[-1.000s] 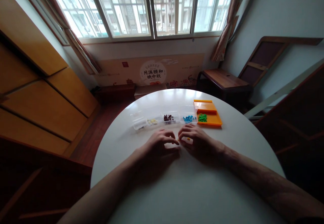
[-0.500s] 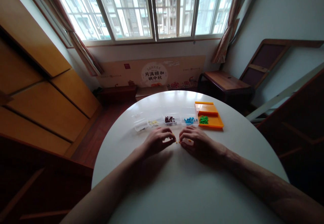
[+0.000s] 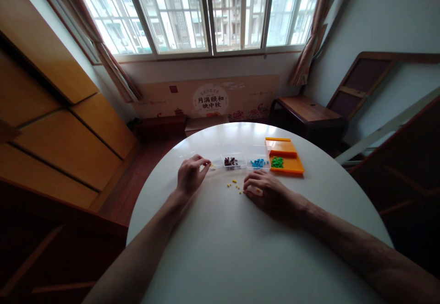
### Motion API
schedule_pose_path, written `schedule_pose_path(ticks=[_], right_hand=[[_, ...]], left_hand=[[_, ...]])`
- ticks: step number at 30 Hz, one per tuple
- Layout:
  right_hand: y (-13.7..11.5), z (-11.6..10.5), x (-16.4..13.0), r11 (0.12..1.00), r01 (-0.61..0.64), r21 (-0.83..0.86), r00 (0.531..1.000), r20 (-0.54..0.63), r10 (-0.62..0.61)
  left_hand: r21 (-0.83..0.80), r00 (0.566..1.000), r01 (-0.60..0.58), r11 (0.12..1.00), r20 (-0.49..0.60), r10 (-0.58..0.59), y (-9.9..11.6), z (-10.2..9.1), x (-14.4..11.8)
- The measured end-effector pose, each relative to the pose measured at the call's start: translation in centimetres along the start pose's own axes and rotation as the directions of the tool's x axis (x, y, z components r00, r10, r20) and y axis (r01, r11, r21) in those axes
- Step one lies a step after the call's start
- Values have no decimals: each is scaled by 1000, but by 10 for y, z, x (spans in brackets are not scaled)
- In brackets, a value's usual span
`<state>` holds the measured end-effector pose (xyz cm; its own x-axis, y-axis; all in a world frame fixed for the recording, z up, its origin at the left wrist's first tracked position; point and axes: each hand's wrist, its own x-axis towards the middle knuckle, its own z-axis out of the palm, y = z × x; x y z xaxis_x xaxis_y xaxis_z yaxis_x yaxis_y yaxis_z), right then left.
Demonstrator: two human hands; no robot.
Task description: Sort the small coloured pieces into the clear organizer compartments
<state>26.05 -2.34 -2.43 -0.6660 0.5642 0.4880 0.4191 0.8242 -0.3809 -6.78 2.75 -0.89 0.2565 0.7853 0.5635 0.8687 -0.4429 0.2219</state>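
Whereas half a second ago both hands met over the small pile at frame centre, the left hand [image 3: 190, 176] has now swung up and left to the row of clear boxes [image 3: 237, 160], its fingertips pinched together right at the box with the yellow bits [image 3: 213, 165]. The pinch looks closed on something tiny, probably one yellow piece, but the piece itself is too small to confirm. With the hand gone, the loose yellow pieces [image 3: 234, 186] lie exposed on the worktop [image 3: 240, 258], scattered just left of the right hand. Judgement: a sort-by-colour cycle, one piece being delivered to its box, several yet to go.

Right hand [image 3: 264, 192] rests palm down at centre right, fingers curled loosely, tips touching or just beside the scatter; cannot tell whether it holds anything. One more yellow speck shows by its knuckles.

Left forearm runs diagonally from lower left, wrist straight, hand turned thumb-up. Right forearm comes in from lower right, lying flat on the worktop.

In the row, dark brown bits [image 3: 230, 161] and blue bits [image 3: 257, 162] sit in clear boxes; green bits [image 3: 277, 161] are in the orange tray [image 3: 287, 169] at the row's right end.
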Motion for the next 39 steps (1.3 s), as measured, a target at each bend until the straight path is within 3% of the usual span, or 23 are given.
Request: schedule_pose_path(ticks=[12, 17, 22, 27, 39], right_hand=[[2, 0, 1, 1000, 26, 6, 1000, -18, -26], [2, 0, -1, 1000, 7, 6, 1000, -24, -7], [-3, -2, -2, 999, -30, 45, 996, -78, 34], [-5, -2, -2, 989, -43, 143, 996, -73, 54], [2, 3, -6, 991, -39, 129, 990, -130, 56]], left_hand=[[6, 1000, 2, 1000, -24, -1, -1, 1, -1], [-133, 995, -100, 986, -2, 101, 20, 0, -5], [-365, 953, -242, 899, 86, 291, 48, 9, -16], [-487, 927, -268, 831, 105, 360, 66, 19, -23], [-409, 921, -348, 844, 20, 389, 75, 21, -23]])
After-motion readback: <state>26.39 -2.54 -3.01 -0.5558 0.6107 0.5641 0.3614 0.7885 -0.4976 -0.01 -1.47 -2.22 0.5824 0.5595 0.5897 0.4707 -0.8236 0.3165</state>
